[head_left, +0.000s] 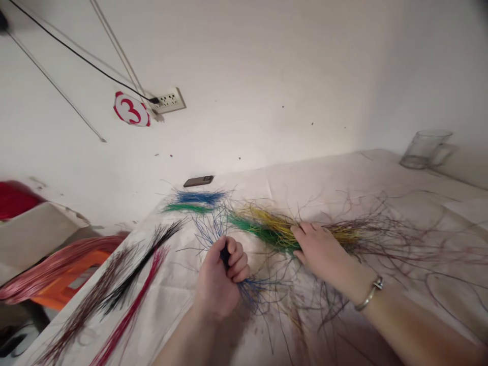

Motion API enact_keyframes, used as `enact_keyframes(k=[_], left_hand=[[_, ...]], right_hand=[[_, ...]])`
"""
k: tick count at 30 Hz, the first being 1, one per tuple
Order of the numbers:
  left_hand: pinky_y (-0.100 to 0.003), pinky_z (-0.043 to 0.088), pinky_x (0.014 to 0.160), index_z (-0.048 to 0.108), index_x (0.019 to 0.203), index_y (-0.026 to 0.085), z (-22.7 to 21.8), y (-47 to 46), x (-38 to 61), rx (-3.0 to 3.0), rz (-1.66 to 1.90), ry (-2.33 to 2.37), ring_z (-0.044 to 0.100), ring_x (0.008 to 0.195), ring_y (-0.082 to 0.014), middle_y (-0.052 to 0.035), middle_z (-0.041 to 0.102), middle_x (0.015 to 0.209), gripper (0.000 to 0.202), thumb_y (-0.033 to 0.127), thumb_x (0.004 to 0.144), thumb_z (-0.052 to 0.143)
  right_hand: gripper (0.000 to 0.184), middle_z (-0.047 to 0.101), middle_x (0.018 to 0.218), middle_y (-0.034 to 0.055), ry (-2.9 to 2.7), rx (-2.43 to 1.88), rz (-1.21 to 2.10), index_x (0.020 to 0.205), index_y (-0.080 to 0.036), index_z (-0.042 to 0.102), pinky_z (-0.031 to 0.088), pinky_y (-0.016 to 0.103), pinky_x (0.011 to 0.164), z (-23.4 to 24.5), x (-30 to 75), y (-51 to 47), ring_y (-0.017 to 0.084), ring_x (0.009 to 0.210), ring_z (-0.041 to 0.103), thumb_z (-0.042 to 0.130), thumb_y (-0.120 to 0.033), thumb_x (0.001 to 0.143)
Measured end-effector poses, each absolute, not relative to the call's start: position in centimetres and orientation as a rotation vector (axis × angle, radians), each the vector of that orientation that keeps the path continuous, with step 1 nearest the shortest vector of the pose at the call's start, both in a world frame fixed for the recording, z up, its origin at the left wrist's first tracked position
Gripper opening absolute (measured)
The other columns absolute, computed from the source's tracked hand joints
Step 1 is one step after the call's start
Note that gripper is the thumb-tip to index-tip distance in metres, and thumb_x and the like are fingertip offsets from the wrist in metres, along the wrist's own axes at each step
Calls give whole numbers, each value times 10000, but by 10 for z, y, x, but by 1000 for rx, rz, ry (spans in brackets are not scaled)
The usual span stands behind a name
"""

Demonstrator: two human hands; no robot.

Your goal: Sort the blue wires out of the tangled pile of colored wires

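Thin blue strands (251,296) are bunched in the left hand (217,284) at lower centre of the frame, its fingers (238,259) curled tightly closed around them. Just right of it, a green-and-yellow bundle (270,229) is covered by the right hand (320,249), the fingers lying close together over the strands; whether they are clamped on it cannot be told. Loose dark strands are splayed across the white-sheeted worktop (305,173) towards the right of the frame. The strands are judged light, springy and apt to tangle, so they are probably best taken around the thick of a bunch, not by the straying tips. A black bunch (143,267), a red bunch (129,310) and a maroon bunch (89,302) are laid at lower left, with a blue bunch (200,197) and a green bunch (186,208) at upper centre.
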State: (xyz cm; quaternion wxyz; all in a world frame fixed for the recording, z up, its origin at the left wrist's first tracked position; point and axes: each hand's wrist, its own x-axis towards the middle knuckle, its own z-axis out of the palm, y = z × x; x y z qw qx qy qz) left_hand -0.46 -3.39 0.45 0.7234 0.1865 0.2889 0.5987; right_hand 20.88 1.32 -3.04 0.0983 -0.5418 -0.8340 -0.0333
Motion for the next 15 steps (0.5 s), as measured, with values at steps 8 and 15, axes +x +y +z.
enact_keyframes(k=[8, 15], left_hand=[[-187, 108, 388, 412, 635, 162, 3, -32, -4, 410, 1315, 662, 131, 423, -47, 66, 195, 560, 268, 309, 836, 513], [-195, 103, 392, 412, 639, 162, 3, -32, -3, 427, 1325, 657, 144, 418, -44, 67, 203, 557, 265, 308, 845, 492]], right_hand=[[241, 624, 949, 105, -2640, -1574, 66, 969, -147, 583, 449, 345, 749, -10, 202, 0, 250, 898, 588, 542, -44, 755], [268, 645, 927, 138, -2767, -1566, 118, 943, -133, 624, 456, 385, 730, -2, 182, -25, 278, 874, 615, 468, -5, 766]])
